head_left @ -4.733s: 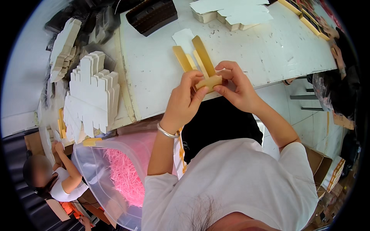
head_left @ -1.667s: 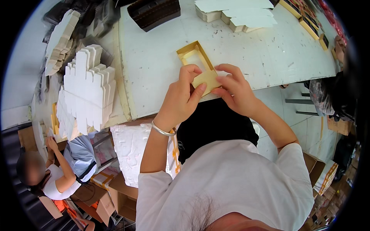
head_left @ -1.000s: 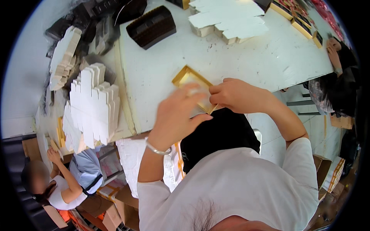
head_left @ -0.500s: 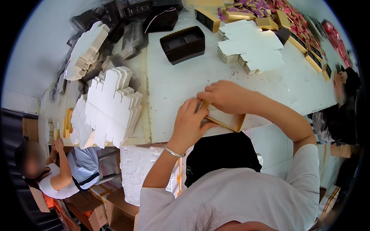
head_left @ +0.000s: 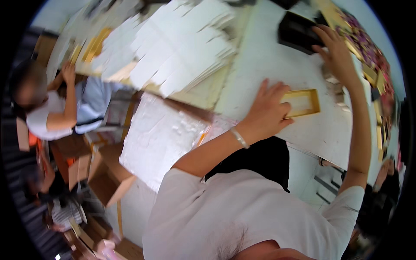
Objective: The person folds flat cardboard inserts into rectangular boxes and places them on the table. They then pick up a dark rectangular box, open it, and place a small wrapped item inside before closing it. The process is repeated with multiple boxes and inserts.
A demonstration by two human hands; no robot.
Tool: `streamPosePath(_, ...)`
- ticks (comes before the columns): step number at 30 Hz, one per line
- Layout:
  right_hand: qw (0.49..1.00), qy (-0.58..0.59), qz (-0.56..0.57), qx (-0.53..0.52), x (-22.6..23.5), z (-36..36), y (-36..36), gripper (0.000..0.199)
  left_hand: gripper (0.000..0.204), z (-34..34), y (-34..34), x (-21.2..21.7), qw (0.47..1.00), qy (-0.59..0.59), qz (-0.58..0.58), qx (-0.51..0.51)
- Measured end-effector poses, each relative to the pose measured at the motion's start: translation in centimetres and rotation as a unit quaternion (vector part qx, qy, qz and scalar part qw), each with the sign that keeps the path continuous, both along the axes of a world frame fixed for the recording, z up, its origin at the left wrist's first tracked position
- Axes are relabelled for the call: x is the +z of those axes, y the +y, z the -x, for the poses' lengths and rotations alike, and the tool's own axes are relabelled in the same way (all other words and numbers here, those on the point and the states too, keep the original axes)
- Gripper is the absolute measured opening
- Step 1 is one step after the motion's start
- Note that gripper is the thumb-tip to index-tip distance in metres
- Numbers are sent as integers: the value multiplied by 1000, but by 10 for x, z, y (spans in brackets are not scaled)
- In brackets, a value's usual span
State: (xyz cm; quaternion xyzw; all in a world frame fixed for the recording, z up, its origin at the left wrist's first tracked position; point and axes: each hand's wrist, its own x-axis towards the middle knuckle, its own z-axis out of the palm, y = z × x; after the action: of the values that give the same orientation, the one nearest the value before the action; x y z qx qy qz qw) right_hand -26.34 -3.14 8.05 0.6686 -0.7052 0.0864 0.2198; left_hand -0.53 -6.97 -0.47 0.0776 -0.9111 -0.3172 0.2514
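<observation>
Head view, gold tray (head_left: 316, 101) on white table (head_left: 260, 56), open carton (head_left: 106, 175) leftward

Desk (head_left: 255, 65): white top, yellowed seam (head_left: 231, 70) across it. Pale wall (head_left: 52, 21) at upper left; dark, ribbed surface (head_left: 16, 158) along the left edge. Floor (head_left: 300, 169): light-coloured, tiled at right, dark furniture frame (head_left: 326, 184) standing there. Lighting bright.
</observation>
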Motion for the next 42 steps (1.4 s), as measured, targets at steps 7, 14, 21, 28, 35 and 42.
streamPosePath(7, 987, -113, -99, -55, -4, 30, -20, 18, 58, -9, -4, 0, 998, 6, -59, 26)
streamPosePath(14, 988, -86, 33, 121, 21, 34, -6, 15, 64, -5, -7, 4, 995, -15, -72, 62)
streamPosePath(21, 828, -513, 227, 12, 25, 10, 93, 20, 60, -1, -12, 8, 991, -42, -124, 30)
streamPosePath(28, 976, -144, 164, -15, 28, 19, 35, 20, 63, 3, -3, 16, 996, -54, -61, -19)
streamPosePath(35, 995, -79, -28, 61, -12, 20, -20, 25, 69, 1, -7, 5, 998, -37, -40, -27)
streamPosePath(42, 955, -284, 82, -8, -11, 21, -14, 20, 72, 1, -5, 8, 999, -48, -10, -23)
